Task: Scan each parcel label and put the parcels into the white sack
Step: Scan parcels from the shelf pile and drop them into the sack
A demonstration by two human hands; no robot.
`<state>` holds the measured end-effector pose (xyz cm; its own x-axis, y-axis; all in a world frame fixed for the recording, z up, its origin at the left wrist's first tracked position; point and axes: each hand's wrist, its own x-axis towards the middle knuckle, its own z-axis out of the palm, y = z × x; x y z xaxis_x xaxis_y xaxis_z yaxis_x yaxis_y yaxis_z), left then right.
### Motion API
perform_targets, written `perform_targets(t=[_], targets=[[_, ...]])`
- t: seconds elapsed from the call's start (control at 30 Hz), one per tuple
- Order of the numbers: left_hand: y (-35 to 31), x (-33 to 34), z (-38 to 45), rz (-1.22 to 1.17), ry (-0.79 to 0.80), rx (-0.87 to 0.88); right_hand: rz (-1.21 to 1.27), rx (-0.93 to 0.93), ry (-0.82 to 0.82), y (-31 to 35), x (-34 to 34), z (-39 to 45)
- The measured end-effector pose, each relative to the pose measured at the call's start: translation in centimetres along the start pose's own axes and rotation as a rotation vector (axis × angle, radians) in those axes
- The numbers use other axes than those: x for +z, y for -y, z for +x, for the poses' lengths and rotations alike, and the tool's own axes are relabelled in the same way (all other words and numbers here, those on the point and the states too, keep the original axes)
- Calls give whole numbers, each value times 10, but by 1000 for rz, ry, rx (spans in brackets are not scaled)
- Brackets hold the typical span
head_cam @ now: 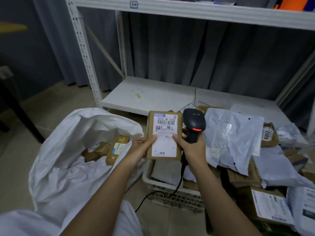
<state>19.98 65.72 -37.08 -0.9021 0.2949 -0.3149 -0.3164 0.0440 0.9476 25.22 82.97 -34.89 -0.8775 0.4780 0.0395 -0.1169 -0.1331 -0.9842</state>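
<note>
A flat brown parcel [164, 120] with a white barcode label facing me is held upright between both hands. My left hand [143, 147] grips its lower left edge, thumb on the label. My right hand [192, 149] grips the handle of a black barcode scanner [194, 121] with a red light lit, and its thumb presses the parcel's lower right edge. The open white sack [71, 167] stands to the left and holds several brown parcels [117, 149].
A white plastic crate [170, 189] sits under my hands with parcels inside; the scanner's black cable hangs over it. Grey poly bags [233, 138] and brown boxes pile up on the right. A white metal shelf rack [150, 97] stands behind, its low shelf bare.
</note>
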Motion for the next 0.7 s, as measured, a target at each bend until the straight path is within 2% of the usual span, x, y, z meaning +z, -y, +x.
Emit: perform_targets(t=[0.1, 0.2, 0.3, 0.57, 0.7], targets=[[2, -14, 6, 85, 14, -32, -92, -30, 72, 0, 5, 7], [3, -23, 11, 102, 5, -55, -263, -35, 28, -3, 9, 10], [2, -30, 15, 106, -83, -43, -241, 10, 41, -3, 15, -1], [5, -36, 18, 157, -161, -33, -282, 186, 320, 4, 6, -40], [3, -34, 17, 189, -170, -21, -347, 212, 279, 5, 4, -45]])
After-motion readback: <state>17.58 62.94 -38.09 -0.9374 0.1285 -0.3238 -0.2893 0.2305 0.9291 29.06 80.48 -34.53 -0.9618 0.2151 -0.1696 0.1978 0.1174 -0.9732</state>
